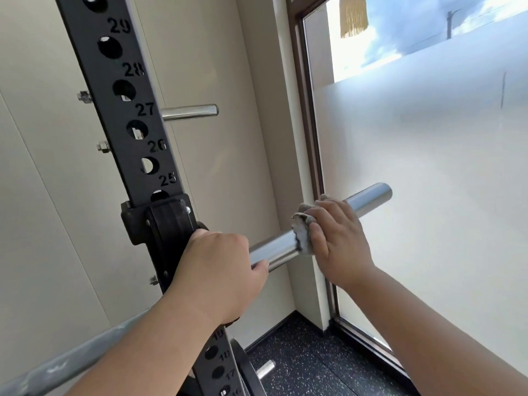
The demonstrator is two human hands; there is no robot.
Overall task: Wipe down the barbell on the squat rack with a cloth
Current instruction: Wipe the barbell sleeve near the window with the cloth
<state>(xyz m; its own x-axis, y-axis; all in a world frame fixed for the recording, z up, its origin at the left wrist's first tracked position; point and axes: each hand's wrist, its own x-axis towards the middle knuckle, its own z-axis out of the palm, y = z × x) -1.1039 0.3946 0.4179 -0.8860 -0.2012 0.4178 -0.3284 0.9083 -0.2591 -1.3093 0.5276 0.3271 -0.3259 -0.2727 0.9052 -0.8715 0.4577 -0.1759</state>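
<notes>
The barbell's chrome sleeve (278, 248) sticks out to the right of the black squat rack upright (134, 132), resting in a black hook (160, 221). My left hand (220, 270) grips the sleeve close to the rack, fingers curled over it. My right hand (337, 238) wraps a small grey cloth (303, 232) around the sleeve's middle. The sleeve's free end (374, 195) pokes out beyond that hand. The bar's shaft (71, 358) runs down to the lower left.
A chrome storage peg (190, 112) juts from the rack higher up, and another peg (265, 369) with a dark plate sits low. A frosted glass door (428, 181) stands right behind the sleeve's end. The cream wall is on the left and speckled dark floor (308, 364) below.
</notes>
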